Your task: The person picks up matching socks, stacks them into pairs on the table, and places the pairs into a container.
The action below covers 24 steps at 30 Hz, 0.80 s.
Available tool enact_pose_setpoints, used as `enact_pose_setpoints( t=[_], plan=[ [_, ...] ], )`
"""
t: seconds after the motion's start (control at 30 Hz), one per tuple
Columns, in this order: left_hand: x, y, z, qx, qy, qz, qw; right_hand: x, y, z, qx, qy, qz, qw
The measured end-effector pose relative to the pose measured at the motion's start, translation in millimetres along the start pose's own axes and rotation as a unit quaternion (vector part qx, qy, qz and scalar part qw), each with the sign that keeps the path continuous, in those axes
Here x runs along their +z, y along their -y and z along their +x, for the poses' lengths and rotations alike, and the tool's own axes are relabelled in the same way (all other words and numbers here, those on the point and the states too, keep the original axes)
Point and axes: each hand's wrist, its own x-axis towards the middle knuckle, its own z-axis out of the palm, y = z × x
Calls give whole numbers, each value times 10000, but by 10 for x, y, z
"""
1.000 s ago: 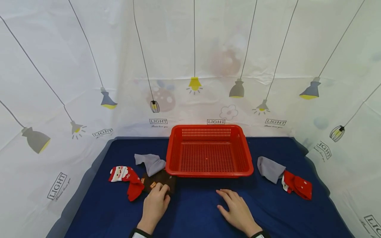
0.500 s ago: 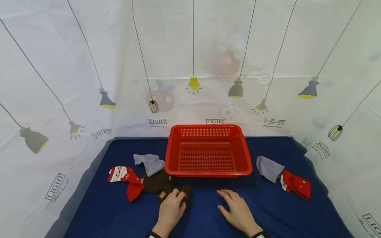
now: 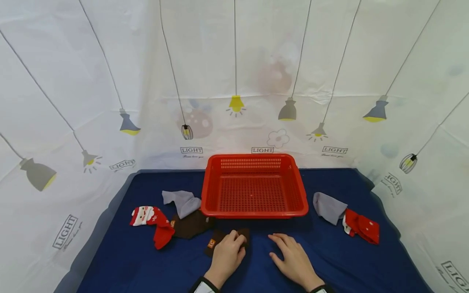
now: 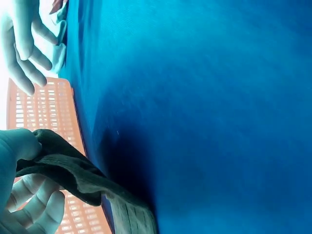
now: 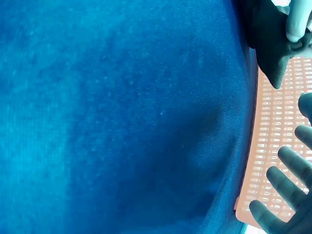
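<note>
My left hand (image 3: pixel 227 254) pinches a brown sock (image 3: pixel 217 237) with a small orange label, in front of the basket. The left wrist view has the sock (image 4: pixel 73 168) hanging folded between thumb and fingers. To the right, my right hand (image 3: pixel 293 258) holds nothing, its fingers spread over the blue cloth. Another brown sock (image 3: pixel 192 226) lies behind and left of my left hand. Close to it are a grey sock (image 3: pixel 185 202) and a red Santa sock (image 3: pixel 161 228). At the right lie a second grey sock (image 3: pixel 329 207) and a folded red sock (image 3: pixel 364 228).
A red plastic basket (image 3: pixel 254 214) with slotted walls stands at the back middle, nothing inside it. Dark blue cloth (image 3: pixel 146 268) covers the table. A white curtain (image 3: pixel 234 53) printed with lamps hangs behind and at both sides.
My left hand has drawn the brown sock rightward, away from the other brown sock, to the front of the basket. My right hand has stayed almost still.
</note>
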Motion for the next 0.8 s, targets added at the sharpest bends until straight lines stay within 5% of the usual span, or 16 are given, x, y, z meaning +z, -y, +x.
enact_pose_setpoints(
  t=[0.47, 0.8],
  plan=[
    [159, -129, 124, 247, 76, 130, 9996, 3, -16, -33, 11, 29, 1, 10000],
    [221, -182, 124, 270, 484, 87, 9984, 8, -22, -36, -41, 14, -170, 9998]
  ],
)
